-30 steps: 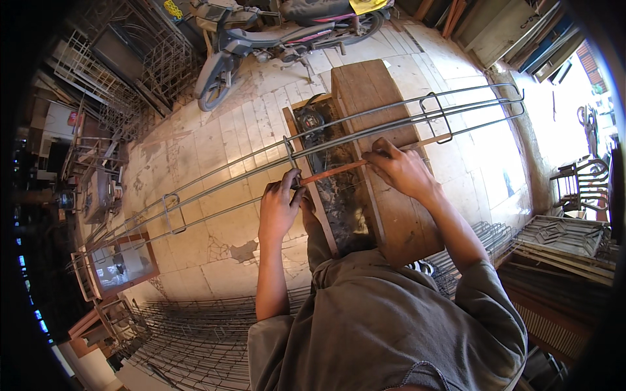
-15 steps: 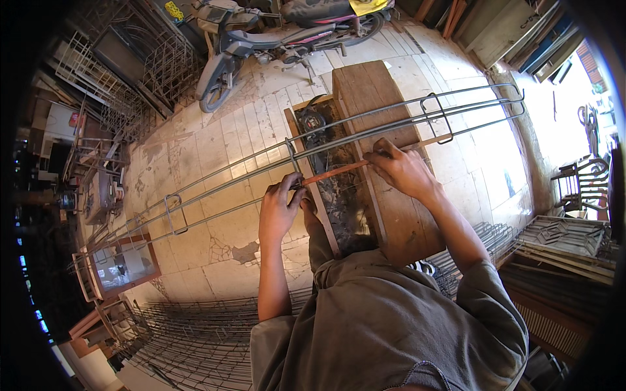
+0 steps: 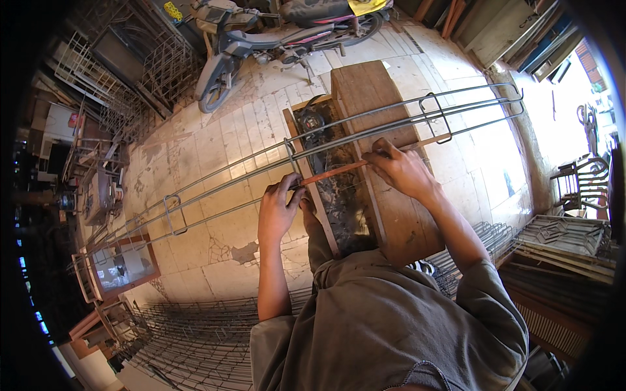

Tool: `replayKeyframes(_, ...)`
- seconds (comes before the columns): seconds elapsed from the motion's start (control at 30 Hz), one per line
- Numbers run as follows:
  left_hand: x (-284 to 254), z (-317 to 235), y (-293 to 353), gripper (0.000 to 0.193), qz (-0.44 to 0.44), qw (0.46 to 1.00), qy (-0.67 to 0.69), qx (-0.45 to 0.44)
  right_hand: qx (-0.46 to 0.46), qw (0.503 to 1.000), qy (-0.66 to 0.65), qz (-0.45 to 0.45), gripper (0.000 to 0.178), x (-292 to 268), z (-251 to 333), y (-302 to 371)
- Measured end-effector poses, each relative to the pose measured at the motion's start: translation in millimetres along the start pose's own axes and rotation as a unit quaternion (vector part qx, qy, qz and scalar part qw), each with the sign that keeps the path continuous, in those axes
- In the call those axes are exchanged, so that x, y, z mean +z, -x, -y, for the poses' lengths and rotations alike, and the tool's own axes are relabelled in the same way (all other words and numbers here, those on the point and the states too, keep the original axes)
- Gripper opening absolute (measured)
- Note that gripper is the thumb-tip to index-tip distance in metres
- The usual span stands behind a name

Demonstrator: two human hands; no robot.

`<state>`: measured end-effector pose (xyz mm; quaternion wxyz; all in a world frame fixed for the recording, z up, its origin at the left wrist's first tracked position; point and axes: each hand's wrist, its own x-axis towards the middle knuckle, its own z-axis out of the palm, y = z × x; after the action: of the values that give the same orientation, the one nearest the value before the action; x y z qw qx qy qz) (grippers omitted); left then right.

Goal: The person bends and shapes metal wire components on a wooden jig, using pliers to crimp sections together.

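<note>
A long cage of steel reinforcing bars [image 3: 228, 171], with rectangular wire stirrups along it, lies crosswise before me over a wooden bench. My left hand [image 3: 280, 203] is closed at the near bar, its fingertips pinching the left end of a thin reddish-brown strip [image 3: 334, 172] beside a stirrup [image 3: 291, 151]. Further right, my right hand [image 3: 403, 171] pinches the same strip, its fingers bent. Past that hand the strip looks paler and runs along the near bar toward another stirrup [image 3: 437, 117]. What the strip is made of, I cannot tell.
The wooden bench [image 3: 366, 85] has an open trough [image 3: 339, 202] holding dark clutter. A motorbike [image 3: 261, 49] stands at the far side. Stacked bar cages [image 3: 202, 332] lie near left, a framed glass panel [image 3: 124, 264] at left. Patterned grilles [image 3: 564, 236] are piled at right.
</note>
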<state>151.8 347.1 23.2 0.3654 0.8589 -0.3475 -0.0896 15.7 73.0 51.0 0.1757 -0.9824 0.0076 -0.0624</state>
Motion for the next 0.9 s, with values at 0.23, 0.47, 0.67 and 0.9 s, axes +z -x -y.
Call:
replayKeyframes(0.23,1.2,1.0,0.1,0.026,-0.014,0.999,-0.015,0.027,0.008,1.000,0.005,-0.006,0.025,3.6,-2.1,2.2)
replayKeyframes(0.47,2.0,4.5,0.1,0.026,-0.003,1.000,0.006,0.029,-0.008,1.000,0.011,-0.004,0.027,4.9,-5.4,1.0)
replayKeyframes(0.67,2.3,4.6,1.0,0.026,-0.008,0.999,-0.006,0.037,0.000,1.000,0.015,-0.003,0.025,3.5,-3.3,1.7)
replayKeyframes(0.9,-1.8,1.4,1.7,0.041,-0.011,0.999,0.024,0.046,0.021,0.999,0.043,0.019,0.024,-27.4,18.4,7.0)
